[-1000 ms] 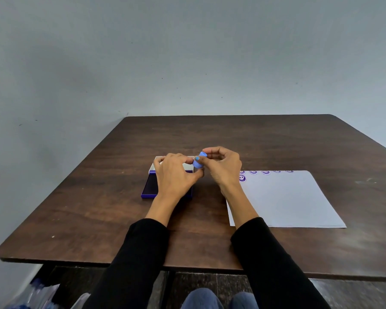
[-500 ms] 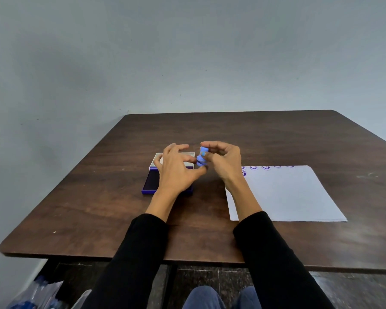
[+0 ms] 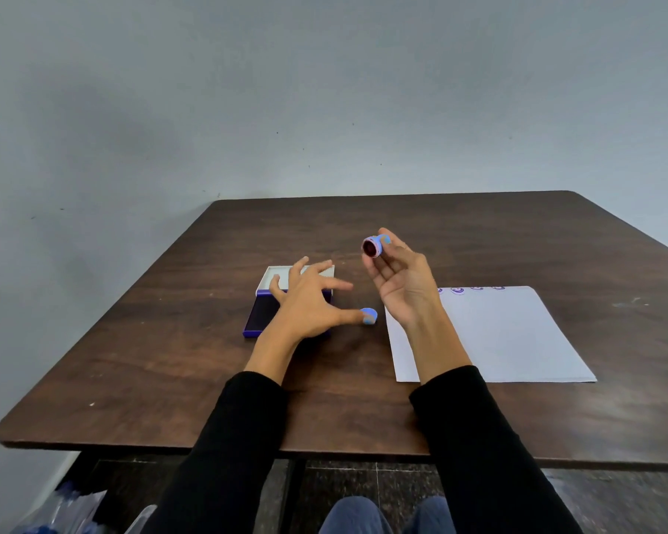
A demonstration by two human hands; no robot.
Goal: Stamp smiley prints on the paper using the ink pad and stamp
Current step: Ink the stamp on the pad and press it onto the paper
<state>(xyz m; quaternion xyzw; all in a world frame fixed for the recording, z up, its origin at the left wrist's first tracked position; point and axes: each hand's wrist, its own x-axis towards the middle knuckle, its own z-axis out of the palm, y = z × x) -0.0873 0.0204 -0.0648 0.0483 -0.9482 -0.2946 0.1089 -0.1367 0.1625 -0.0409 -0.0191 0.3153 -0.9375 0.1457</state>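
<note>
My right hand (image 3: 402,287) is raised above the table and holds a small blue round stamp (image 3: 374,246) at its fingertips, the dark inked face turned toward me. My left hand (image 3: 309,302) hovers spread over the open purple ink pad (image 3: 259,317), whose white lid (image 3: 276,275) lies folded back. The thumb tip touches a small blue cap (image 3: 369,316) lying on the table beside the pad. A white paper (image 3: 510,337) lies to the right, with a row of purple smiley prints (image 3: 467,290) along its far edge.
Everything rests on a dark wooden table (image 3: 363,221) against a grey wall. Below the table's near left edge are plastic bags (image 3: 66,510) on the floor. My knees (image 3: 382,514) show under the front edge.
The hands were together on the stamp; now they are apart. The blue cap is off and lies on the table by my left thumb, and my right hand has lifted the stamp.
</note>
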